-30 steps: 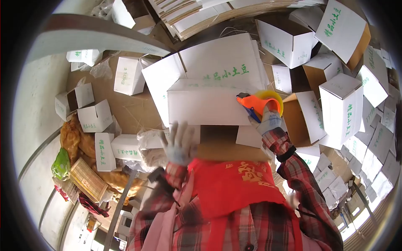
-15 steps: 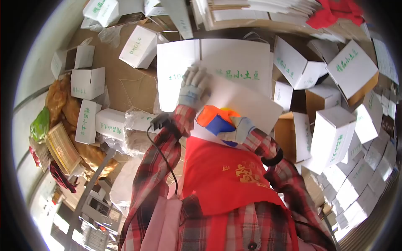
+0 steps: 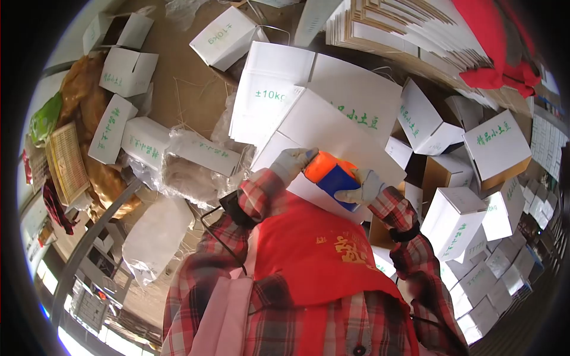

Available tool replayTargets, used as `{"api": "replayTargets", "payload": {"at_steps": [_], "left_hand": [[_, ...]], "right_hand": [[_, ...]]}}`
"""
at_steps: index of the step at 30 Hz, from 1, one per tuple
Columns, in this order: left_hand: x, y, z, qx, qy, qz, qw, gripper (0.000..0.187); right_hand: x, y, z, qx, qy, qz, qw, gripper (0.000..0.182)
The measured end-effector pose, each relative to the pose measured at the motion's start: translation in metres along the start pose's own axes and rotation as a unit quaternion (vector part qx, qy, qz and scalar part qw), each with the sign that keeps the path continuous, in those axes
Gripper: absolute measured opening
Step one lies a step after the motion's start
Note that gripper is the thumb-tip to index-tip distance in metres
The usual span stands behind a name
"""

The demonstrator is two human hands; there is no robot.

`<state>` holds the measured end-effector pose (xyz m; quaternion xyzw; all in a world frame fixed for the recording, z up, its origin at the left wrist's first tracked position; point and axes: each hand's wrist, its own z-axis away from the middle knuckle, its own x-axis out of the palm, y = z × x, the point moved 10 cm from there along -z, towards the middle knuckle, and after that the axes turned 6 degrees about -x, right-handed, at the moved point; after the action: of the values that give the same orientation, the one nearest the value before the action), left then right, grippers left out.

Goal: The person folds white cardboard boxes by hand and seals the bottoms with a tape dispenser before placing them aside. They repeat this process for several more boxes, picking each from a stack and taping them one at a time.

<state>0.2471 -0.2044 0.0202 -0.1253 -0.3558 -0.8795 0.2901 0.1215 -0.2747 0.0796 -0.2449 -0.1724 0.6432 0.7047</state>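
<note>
Folded white boxes [image 3: 485, 155] piled at 3 o'clock; flat carton stack [image 3: 409, 29] at 1 o'clock, red cloth [image 3: 496, 41] on it; bagged boxes [image 3: 190, 157] at 9 o'clock; green packet [image 3: 44, 118] far left

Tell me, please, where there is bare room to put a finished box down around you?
The clearest patch is the brown cardboard floor at upper left, bordered by the small white boxes on its left and the flat box sheets on its right. The right side is crowded with assembled boxes. Both hands, left hand and right hand, are on the tape dispenser.
</note>
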Motion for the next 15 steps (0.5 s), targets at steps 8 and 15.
{"api": "replayTargets", "payload": {"at_steps": [8,15], "left_hand": [[-0.093,0.012,-0.017,0.079,0.265,-0.042,0.960,0.027],[-0.058,0.118,0.057,0.390,0.320,-0.284,0.815,0.014]], "right_hand": [[-0.014,0.032,0.034,0.046,0.055,0.045,0.996,0.062],[-0.012,0.070,0.037,0.111,0.058,0.019,0.992,0.060]]}}
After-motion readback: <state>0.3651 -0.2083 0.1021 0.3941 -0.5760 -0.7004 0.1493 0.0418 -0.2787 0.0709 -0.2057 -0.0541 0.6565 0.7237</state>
